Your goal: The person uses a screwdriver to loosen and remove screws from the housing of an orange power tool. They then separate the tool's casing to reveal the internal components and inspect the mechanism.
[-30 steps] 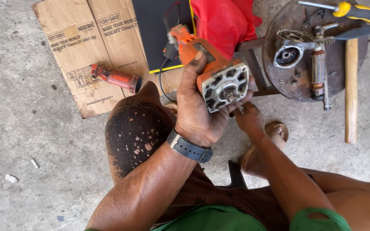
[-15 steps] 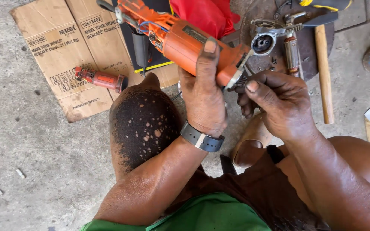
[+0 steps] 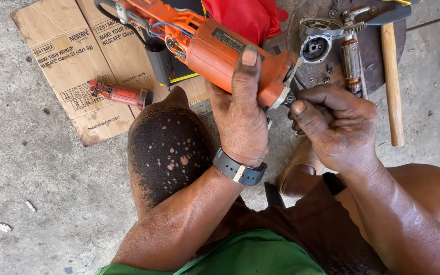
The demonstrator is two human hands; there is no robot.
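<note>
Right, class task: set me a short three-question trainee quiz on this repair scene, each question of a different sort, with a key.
1. True or false: the left hand grips the orange power tool body from above.
2. Which hand works at the tool's open end? A) left hand B) right hand C) neither
3. Name the flat thing on which the small red tool part lies.

Key: 1 true. 2 B; its fingers are bunched at the open end. 3 The flattened cardboard on the concrete floor.
</note>
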